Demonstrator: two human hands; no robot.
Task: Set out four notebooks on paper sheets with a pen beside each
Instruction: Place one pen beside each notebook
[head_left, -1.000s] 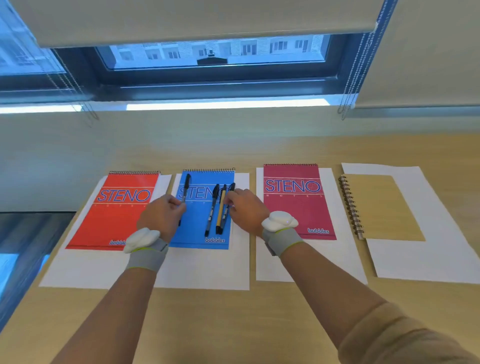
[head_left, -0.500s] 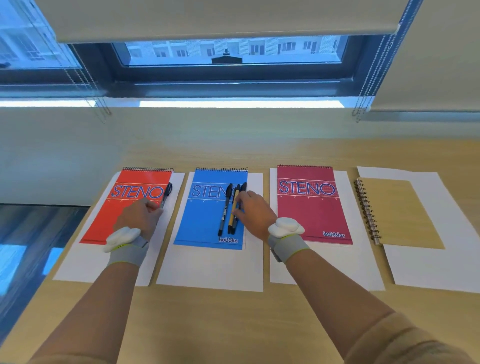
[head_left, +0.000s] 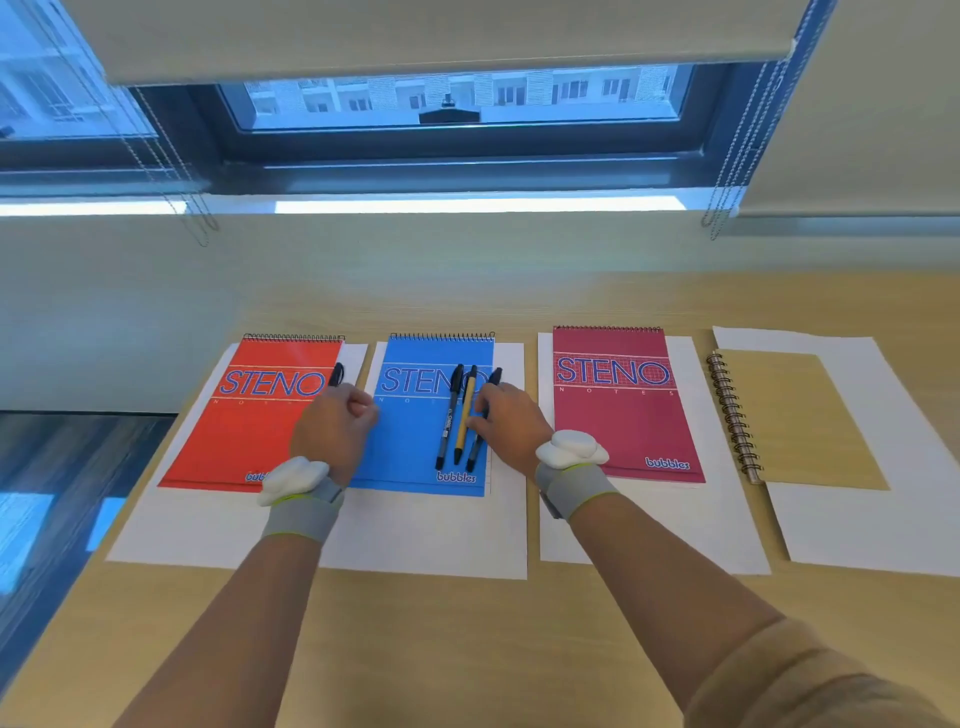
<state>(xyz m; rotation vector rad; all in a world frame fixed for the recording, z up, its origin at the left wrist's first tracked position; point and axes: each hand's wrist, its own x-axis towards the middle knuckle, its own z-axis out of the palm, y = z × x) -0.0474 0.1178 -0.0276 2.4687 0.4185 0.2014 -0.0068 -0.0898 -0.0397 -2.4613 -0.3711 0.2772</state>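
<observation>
Both hands extended: left hand (head_left: 335, 428) clamps the lone pen (head_left: 337, 373), right hand (head_left: 511, 431) pinches the rightmost pen (head_left: 495, 376).

Near desk (head_left: 467, 649) strip open (flat notebooks (head_left: 618, 415) fill the far side).

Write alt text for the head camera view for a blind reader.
Left hand holds a black pen at the edge of the red Steno notebook; right hand pinches the rightmost pen of three on the blue notebook. A maroon notebook and a brown notebook lie on white sheets.
</observation>
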